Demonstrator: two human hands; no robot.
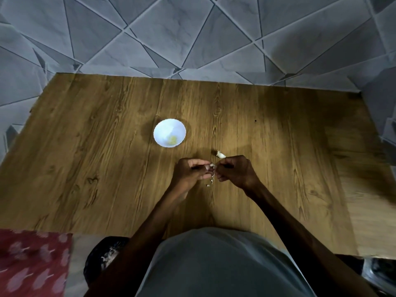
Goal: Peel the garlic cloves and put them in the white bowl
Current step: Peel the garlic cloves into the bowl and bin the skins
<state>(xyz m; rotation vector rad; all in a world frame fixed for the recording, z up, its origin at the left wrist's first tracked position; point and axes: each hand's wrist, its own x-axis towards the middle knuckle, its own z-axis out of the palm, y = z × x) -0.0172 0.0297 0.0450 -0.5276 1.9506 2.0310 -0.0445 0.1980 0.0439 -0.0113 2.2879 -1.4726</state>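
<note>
A white bowl (169, 132) stands in the middle of the wooden table (85, 168), with a yellowish peeled clove (173, 139) inside near its front. Close in front of it my left hand (189, 173) and my right hand (235, 171) meet, fingertips together, both pinching a small garlic clove (212, 167). A strip of white skin (211, 181) hangs down from it between the hands. One unpeeled garlic clove (220, 154) lies on the table just beyond my right hand.
A grey tiled floor surrounds the table. A red patterned cloth (32, 264) lies at the lower left. A dark container (102, 256) with pale scraps in it sits below the table's near edge, left of my body.
</note>
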